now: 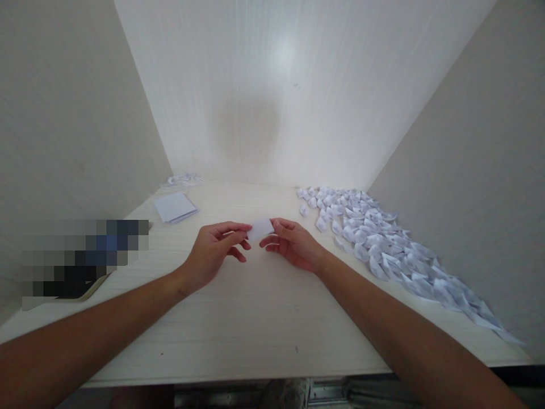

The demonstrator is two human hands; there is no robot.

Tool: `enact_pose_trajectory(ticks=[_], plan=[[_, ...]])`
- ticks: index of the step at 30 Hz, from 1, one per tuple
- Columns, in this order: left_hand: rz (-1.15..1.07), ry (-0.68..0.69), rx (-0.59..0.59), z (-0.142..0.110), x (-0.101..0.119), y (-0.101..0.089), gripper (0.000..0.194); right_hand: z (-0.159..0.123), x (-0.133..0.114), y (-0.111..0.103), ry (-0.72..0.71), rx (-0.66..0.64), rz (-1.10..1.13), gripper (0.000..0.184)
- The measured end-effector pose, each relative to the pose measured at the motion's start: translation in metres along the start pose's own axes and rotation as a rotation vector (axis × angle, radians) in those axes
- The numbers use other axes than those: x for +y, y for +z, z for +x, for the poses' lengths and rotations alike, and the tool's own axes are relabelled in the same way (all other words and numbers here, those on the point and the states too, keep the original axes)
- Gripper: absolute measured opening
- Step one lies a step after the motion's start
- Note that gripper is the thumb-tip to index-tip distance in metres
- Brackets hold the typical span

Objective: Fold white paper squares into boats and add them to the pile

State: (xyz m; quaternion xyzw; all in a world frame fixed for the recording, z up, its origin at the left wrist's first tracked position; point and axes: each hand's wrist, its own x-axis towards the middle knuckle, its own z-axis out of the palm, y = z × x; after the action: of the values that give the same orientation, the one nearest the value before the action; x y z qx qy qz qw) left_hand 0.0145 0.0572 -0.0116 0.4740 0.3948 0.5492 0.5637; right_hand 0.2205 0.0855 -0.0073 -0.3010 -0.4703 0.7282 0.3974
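Between my two hands, just above the middle of the table, is a small folded piece of white paper (260, 229). My left hand (215, 247) pinches its left end between thumb and forefinger, the other fingers loosely curled. At the right end, my right hand (293, 241) grips the paper the same way. A stack of white paper sheets (175, 207) lies to the left, beyond my left hand. Right of my right hand spreads a large heap of small folded white paper pieces (361, 227), shaped like little boats.
Pale walls (255, 85) enclose the white table (238, 329) at the back and both sides. White paper scraps (185, 180) lie in the back left corner. A dark, partly pixelated object (80, 288) stands at the left edge. The table's front edge runs below my forearms.
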Motion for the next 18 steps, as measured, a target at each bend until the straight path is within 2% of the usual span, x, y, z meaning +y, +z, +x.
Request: enact_pose_trajectory(ticks=[6, 12, 15, 18], plan=[[-0.114, -0.155, -0.062, 0.0013, 0.0004, -0.0009, 0.019, 0.0008, 0.0032, -0.0013, -0.026, -0.035, -0.031, 0.046], [-0.210, -0.252, -0.054, 0.0030, 0.0011, -0.0020, 0.017, 0.0026, 0.0041, -0.0031, -0.027, -0.014, -0.017, 0.042], [-0.108, -0.166, -0.072, 0.0030, 0.0003, -0.0021, 0.019, 0.0027, 0.0031, -0.0026, -0.013, 0.023, -0.009, 0.041], [0.205, 0.055, -0.085, -0.0001, -0.0002, -0.0003, 0.036, 0.0030, 0.0038, 0.0007, -0.039, 0.096, -0.050, 0.029]])
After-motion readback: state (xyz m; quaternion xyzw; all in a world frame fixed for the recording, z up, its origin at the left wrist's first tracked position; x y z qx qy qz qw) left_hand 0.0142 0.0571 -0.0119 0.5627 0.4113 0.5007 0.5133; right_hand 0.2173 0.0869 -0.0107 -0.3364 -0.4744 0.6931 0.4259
